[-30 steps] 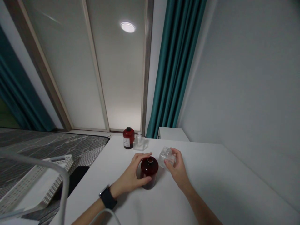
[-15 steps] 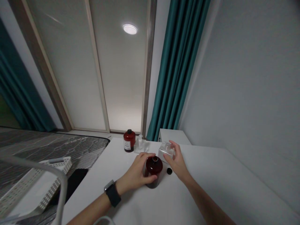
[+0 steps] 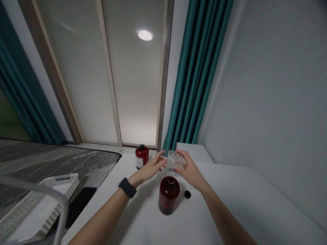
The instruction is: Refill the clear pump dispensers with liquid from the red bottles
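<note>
My right hand [image 3: 188, 169] holds a clear, square, glass-like container [image 3: 174, 160] between thumb and fingers, raised over the far part of the table. At its left side is my left hand [image 3: 150, 167], fingers stretched and apart; whether the fingertips touch the container I cannot tell. Nearer to me an uncapped dark red bottle [image 3: 169, 196] stands upright with its round mouth showing. A small black cap [image 3: 187, 194] lies just right of that bottle. Behind my left hand stands a second red bottle [image 3: 142, 156] with a white label and black cap.
The white table [image 3: 219, 211] carries these things. Another clear item [image 3: 154, 154] beside the labelled bottle is mostly hidden by my left hand. At left are a white perforated basket [image 3: 43, 204] and a grey curved tube [image 3: 62, 204] close to the camera. A white cabinet [image 3: 194, 151] stands beyond the table.
My left hand has let go of the dark red bottle and moved forward to the clear container. The right hand has carried the container slightly left, and the black cap has come into view.
</note>
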### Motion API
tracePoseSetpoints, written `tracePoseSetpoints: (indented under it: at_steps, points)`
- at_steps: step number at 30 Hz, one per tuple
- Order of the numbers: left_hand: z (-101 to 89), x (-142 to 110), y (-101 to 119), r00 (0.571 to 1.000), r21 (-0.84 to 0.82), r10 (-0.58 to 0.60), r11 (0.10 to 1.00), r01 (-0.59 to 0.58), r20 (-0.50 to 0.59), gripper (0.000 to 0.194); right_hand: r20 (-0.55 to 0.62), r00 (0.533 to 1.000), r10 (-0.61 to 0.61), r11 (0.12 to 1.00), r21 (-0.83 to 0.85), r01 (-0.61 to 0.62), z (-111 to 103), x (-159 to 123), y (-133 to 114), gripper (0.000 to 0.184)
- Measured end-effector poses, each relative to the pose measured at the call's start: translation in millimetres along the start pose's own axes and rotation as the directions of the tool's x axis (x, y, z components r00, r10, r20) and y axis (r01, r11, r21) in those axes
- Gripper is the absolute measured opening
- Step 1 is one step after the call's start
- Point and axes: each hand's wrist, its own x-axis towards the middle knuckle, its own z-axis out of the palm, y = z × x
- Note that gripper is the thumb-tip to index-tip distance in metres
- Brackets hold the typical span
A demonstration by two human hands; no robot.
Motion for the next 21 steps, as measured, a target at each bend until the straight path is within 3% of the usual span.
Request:
tracePoseSetpoints:
  at_steps: [6, 12, 16, 17, 19, 20, 21]
  points:
    - [0.8, 9.1, 11.1, 0.992, -0.119, -0.076, 0.989, 0.088, 0.104, 0.051, 0.121, 0.992, 0.024, 0.999, 0.021, -0.026, -0.2, -2.0, -6.2, 0.066]
    - [4.2, 8.7, 7.1, 0.976, -0.27, -0.151, 0.944, 0.19, 0.158, 0.036, 0.11, 0.993, 0.046, 0.998, 0.042, -0.051, 10.1, -3.9, 5.2, 0.062]
    - [0.5, 9.3, 5.6, 0.977, -0.364, -0.169, 0.908, 0.205, 0.129, 0.036, 0.101, 0.994, 0.028, 0.993, -0.114, -0.017, 2.6, -3.9, -0.4, 0.068]
    - [-1.3, 9.7, 6.6, 0.979, -0.375, -0.168, 0.905, 0.2, 0.117, 0.037, 0.068, 0.998, 0.012, 0.984, -0.177, 0.0, -2.3, -5.0, -7.3, 0.066]
    - [-5.0, 10.6, 9.3, 0.981, -0.388, -0.165, 0.902, 0.19, 0.099, 0.04, -0.015, 1.0, -0.019, 0.941, -0.338, 0.013, -12.7, -9.6, -27.5, 0.04]
    - [-6.6, 10.9, 10.8, 0.982, -0.393, -0.165, 0.9, 0.188, 0.094, 0.042, -0.012, 1.0, -0.021, 0.907, -0.422, 0.015, -17.2, -12.9, -39.6, 0.027]
    - [-7.8, 11.0, 12.2, 0.982, -0.396, -0.166, 0.899, 0.189, 0.092, 0.043, 0.065, 0.998, 0.014, 0.875, -0.483, 0.019, -20.5, -16.7, -51.9, 0.019]
